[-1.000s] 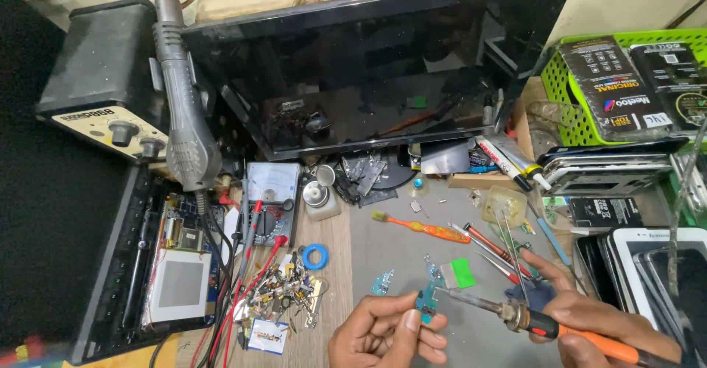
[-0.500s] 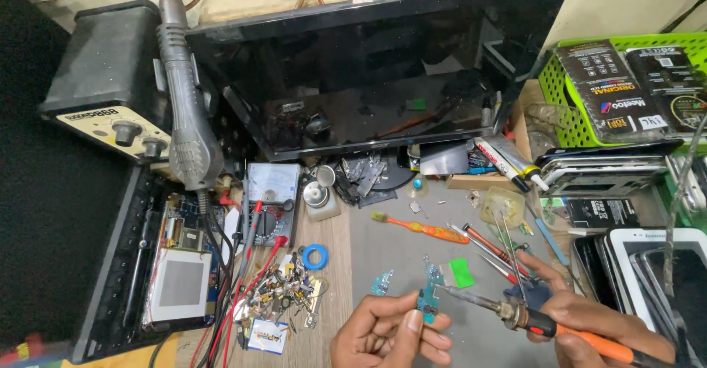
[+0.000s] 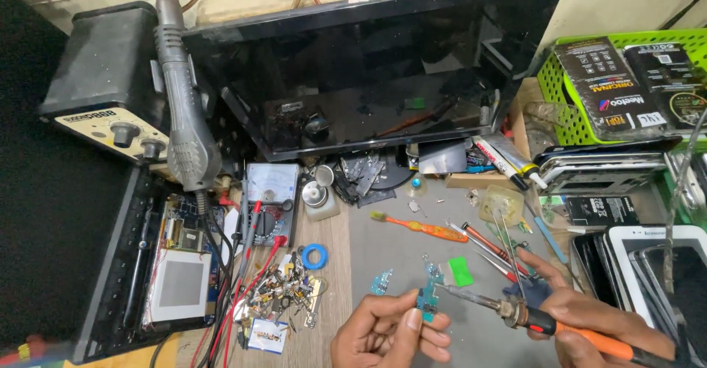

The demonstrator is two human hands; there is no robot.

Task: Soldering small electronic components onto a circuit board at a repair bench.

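Soldering midway, I judge | left hand (image 3: 390, 331) pinches small teal circuit board (image 3: 427, 300) | right hand (image 3: 589, 324) grips orange-handled soldering iron (image 3: 515, 313), tip touching board, below black monitor (image 3: 375, 66)

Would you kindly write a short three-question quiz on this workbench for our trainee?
1. True or false: the right hand holds a soldering iron with an orange handle.
2. What does the left hand pinch?
3. The orange toothbrush lies: A) in the green basket, B) on the bench, C) on the monitor.

Key: 1 true; 2 a small teal circuit board; 3 B.
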